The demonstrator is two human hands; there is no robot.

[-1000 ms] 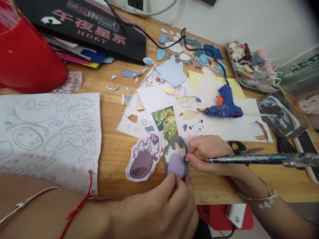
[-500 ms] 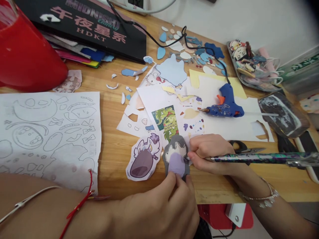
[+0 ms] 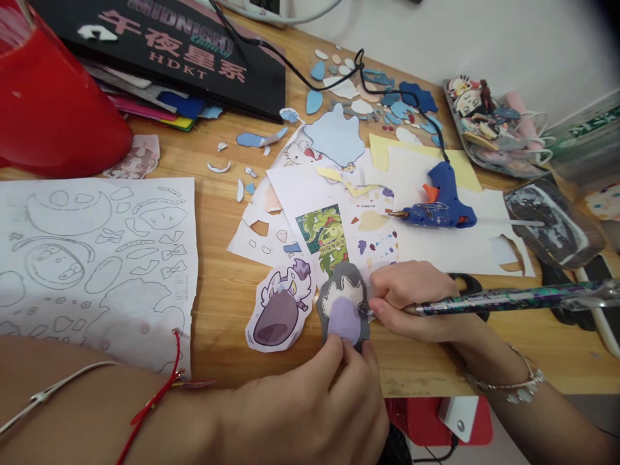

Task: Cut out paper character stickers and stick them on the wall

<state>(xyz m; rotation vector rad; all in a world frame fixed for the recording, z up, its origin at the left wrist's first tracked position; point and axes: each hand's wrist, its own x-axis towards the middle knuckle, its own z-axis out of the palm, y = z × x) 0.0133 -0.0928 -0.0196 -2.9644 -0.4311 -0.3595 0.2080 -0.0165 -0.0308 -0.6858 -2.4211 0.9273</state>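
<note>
Your left hand (image 3: 334, 387) pinches the gray piece (image 3: 345, 271) beside the paper cutout (image 3: 277, 316) on the desk (image 3: 217, 290); your right hand (image 3: 411, 300), closed, grips a pen (image 3: 498, 300) that could stray if the pinch loosens.

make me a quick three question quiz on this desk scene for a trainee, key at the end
1. What does the right hand hold?
a) black scissors
b) a slim pen with a speckled, multicoloured barrel
c) a white brush

2. True or false: the blue plastic glue gun lies over white paper.

3. Fill the gap: fingers of the ____ hand touch the lower end of the rounded lilac piece, which lies on a larger grey piece.

Key: 1 b; 2 true; 3 left
</note>
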